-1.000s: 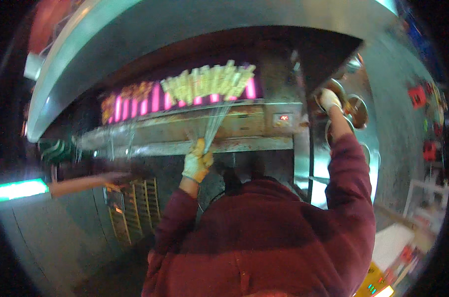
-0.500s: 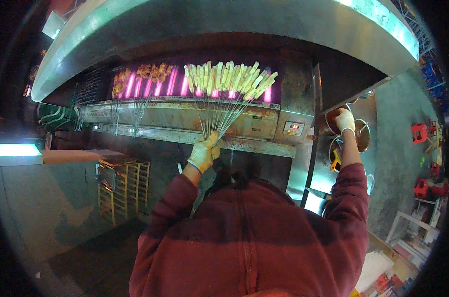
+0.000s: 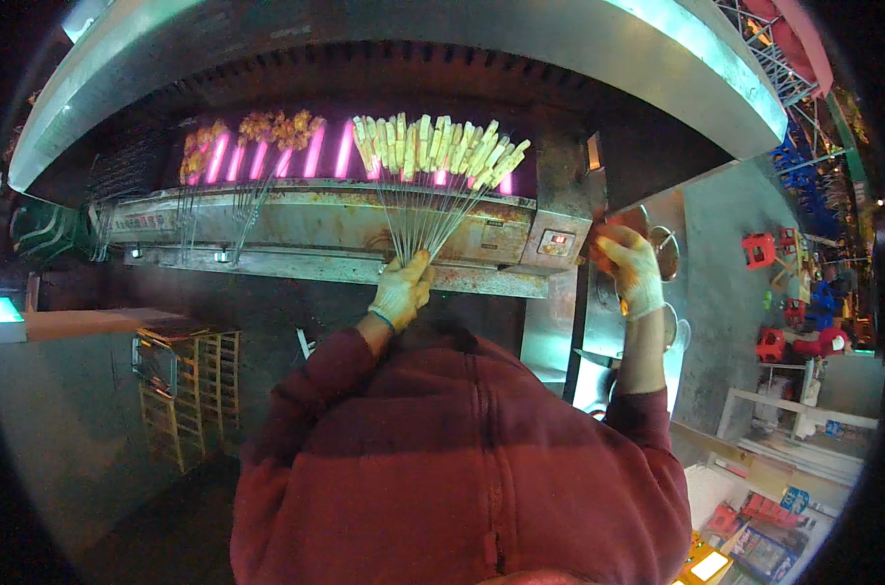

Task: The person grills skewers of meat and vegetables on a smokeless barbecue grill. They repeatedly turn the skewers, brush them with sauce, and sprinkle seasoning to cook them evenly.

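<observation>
My left hand, in a pale work glove, is closed round the lower ends of a bunch of metal skewers. The skewers fan out away from me over the grill, and pale yellowish food pieces on their far ends lie above glowing pink heating tubes. My right hand, gloved as well with orange-stained fingertips, is raised beside the grill's right end, in front of the bowls. Its fingers are drawn together; what they hold, if anything, is too small to make out.
Browned meat skewers lie on the grill's left part. A metal hood arches over the grill. A small control panel sits at its right end. A slatted wooden rack stands at left; red stools are far right.
My right hand has come out of the bowl and moved left toward the grill, its fingers drawn together. My left hand keeps its hold on the skewers. The whole view has shifted a little.
</observation>
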Motion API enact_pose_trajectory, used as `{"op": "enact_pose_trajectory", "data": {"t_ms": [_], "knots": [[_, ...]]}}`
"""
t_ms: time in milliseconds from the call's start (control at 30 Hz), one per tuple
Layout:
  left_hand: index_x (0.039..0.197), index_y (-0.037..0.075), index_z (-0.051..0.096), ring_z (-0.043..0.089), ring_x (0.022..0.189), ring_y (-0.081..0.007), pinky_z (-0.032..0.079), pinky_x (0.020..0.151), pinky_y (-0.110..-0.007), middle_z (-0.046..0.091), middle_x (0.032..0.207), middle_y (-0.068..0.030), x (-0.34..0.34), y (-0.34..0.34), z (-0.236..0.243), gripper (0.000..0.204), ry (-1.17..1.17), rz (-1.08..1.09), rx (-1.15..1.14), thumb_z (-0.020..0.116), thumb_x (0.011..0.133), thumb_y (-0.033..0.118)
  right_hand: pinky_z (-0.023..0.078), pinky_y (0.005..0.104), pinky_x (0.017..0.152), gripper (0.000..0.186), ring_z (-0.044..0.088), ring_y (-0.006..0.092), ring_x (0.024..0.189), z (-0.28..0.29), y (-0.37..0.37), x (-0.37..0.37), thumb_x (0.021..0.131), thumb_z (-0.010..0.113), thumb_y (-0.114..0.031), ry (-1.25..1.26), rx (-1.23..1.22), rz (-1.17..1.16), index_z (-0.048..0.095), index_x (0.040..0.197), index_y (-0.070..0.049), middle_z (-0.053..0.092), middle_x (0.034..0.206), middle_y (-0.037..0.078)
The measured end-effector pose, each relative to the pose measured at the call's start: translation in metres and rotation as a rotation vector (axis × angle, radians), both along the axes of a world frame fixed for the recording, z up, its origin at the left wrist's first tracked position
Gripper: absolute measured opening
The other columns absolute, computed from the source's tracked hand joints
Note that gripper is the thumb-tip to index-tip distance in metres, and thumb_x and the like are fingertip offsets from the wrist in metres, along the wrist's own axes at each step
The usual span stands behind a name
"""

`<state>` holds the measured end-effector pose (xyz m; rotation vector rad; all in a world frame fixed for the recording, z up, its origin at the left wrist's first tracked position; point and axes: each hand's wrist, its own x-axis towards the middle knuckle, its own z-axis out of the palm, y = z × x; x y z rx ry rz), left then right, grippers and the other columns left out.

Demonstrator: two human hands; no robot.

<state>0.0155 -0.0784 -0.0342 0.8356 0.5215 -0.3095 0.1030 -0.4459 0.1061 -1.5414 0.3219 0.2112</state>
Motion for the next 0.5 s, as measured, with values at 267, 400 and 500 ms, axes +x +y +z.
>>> {"op": "enact_pose_trajectory", "data": {"t_ms": [267,400,500], "knots": [[0.093,0.012,0.061,0.045,0.046,-0.0112,0.031,0.041,-0.029,0.06,0.073,-0.0023,0.004,0.001,0.004,0.021,0.022,-0.053,-0.051,0.07,0.095,0.03,0.053,0.0266,0.063,0.027,0.064,0.0145,0.072,0.017,0.119,0.101,0.087,0.075,-0.006,-0.071,-0.131,0.438,0.068,0.111,0.005,0.069,0.087,0.008],[0.094,0.012,0.062,0.045,0.047,-0.0105,0.031,0.04,-0.028,0.061,0.075,-0.0022,0.003,0.001,0.012,0.02,0.011,-0.03,-0.032,0.07,0.095,0.03,0.052,0.0298,0.056,0.023,0.063,0.0165,0.063,0.017,0.141,0.147,0.085,0.076,-0.006,-0.211,-0.307,0.294,0.069,0.103,0.005,0.069,0.078,0.011],[0.092,0.013,0.062,0.043,0.045,-0.0095,0.029,0.039,-0.027,0.059,0.072,-0.0013,0.001,0.006,0.007,0.02,-0.011,-0.01,-0.025,0.07,0.096,0.031,0.051,0.0293,0.055,0.018,0.063,0.0164,0.06,0.027,0.159,0.16,0.086,0.073,-0.006,-0.084,-0.574,0.465,0.069,0.101,0.004,0.068,0.075,0.011]]}}
